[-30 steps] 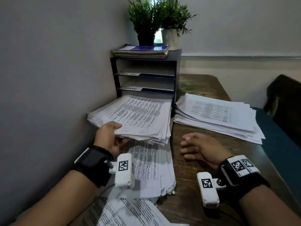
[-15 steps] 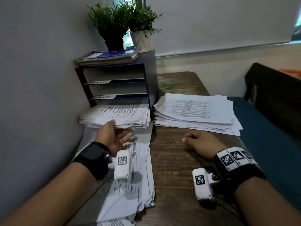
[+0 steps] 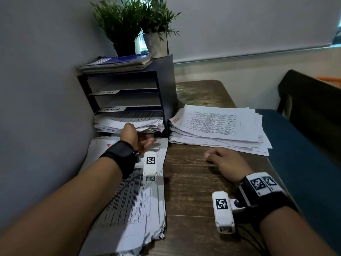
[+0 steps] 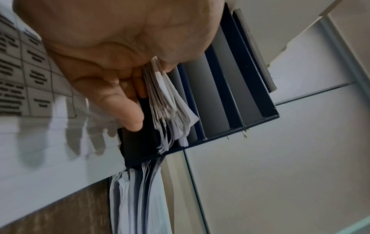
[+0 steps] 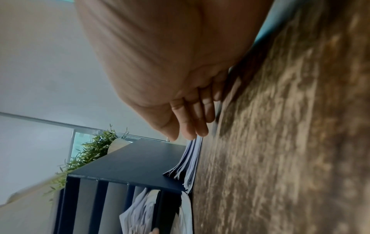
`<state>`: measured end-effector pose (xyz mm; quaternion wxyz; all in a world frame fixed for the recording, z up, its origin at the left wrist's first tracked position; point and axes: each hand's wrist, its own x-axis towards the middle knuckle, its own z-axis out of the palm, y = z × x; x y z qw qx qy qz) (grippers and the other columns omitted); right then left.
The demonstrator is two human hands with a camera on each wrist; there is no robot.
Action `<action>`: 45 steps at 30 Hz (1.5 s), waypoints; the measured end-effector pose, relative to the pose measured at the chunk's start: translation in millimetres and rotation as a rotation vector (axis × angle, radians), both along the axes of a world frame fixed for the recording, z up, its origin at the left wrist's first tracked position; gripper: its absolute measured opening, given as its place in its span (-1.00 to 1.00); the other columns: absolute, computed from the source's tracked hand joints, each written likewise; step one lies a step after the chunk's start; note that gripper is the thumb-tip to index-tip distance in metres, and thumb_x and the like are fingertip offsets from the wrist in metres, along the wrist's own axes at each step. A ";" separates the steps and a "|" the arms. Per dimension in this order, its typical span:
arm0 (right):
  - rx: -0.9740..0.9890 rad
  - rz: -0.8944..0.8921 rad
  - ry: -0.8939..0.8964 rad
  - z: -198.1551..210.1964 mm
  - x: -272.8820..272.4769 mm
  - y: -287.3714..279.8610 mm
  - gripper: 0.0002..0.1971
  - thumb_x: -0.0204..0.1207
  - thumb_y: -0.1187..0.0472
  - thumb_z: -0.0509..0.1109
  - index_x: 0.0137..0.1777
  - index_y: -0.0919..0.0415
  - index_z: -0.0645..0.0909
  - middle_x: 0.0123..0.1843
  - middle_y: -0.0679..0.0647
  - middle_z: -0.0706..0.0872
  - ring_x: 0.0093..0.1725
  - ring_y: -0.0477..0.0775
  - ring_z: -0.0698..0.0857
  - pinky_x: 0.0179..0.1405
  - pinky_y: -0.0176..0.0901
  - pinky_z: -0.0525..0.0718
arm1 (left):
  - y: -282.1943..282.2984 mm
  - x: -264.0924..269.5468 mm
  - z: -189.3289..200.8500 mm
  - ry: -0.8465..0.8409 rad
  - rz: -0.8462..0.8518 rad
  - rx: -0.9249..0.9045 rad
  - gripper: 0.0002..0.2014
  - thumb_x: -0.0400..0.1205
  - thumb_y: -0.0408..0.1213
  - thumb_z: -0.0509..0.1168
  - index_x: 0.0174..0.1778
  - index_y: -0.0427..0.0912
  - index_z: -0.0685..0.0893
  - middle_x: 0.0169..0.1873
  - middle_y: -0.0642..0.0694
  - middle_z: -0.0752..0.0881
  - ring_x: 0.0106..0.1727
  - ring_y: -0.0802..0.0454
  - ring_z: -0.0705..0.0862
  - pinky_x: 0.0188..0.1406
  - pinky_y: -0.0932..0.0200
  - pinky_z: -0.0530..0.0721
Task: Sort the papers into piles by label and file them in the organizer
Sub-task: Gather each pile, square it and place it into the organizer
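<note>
A thick stack of papers [image 3: 129, 122] sits in the bottom slot of the dark organizer [image 3: 166, 89], its front edge sticking out. The left hand [image 3: 132, 134] is at that edge — thumb on top, fingers [image 4: 128, 107] below and nearly straight, whether they clamp the stack cannot be told. At 6 o'clock from the organizer a second pile [image 3: 132, 196] lies flat on the worktop [image 3: 193, 182]; at 3 o'clock lies a third pile [image 3: 217, 126]. The right hand [image 3: 227, 162] rests on the wood at 6 o'clock from that pile, fingers [image 5: 200, 120] together, loosely curled, holding nothing. Two potted plants [image 3: 136, 21] stand on top of the organizer, with notebooks [image 3: 116, 61] beside them.
</note>
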<state>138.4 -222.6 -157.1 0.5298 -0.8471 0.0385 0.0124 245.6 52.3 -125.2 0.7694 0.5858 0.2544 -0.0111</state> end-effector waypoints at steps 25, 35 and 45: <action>0.063 -0.016 -0.031 -7.9 -0.5 5.7 -0.87 0.64 0.22 0.40 0.03 0.26 0.75 0.03 0.09 0.80 -0.16 -0.14 0.65 -0.52 -0.65 0.46 | -30.2 31.3 -11.2 -0.049 0.025 -0.042 -0.38 0.74 0.30 0.01 -0.33 -0.22 0.42 -0.66 -0.08 0.57 -0.48 0.01 0.51 -0.46 0.20 0.54; 0.253 -0.146 0.031 -9.9 5.6 2.2 -0.88 0.60 0.26 0.41 -0.13 0.24 0.75 -0.14 0.24 0.78 -0.28 0.14 0.67 -0.23 -0.08 0.69 | -91.6 -42.0 -39.9 -0.129 -0.137 -0.191 -0.56 0.76 0.18 0.13 -0.26 -0.09 0.48 -0.45 -0.03 0.46 -0.52 0.06 0.45 -0.57 0.25 0.49; -0.535 -0.543 -0.109 15.5 81.4 -91.3 -0.71 0.43 0.10 0.42 0.08 0.23 0.73 0.19 0.28 0.75 0.19 0.36 0.71 0.19 0.02 0.66 | -107.4 -49.0 -51.4 -0.243 -0.179 -0.018 -0.72 0.76 -0.16 0.19 -0.21 -0.23 0.50 -0.36 -0.15 0.50 -0.32 -0.07 0.62 -0.16 -0.04 0.68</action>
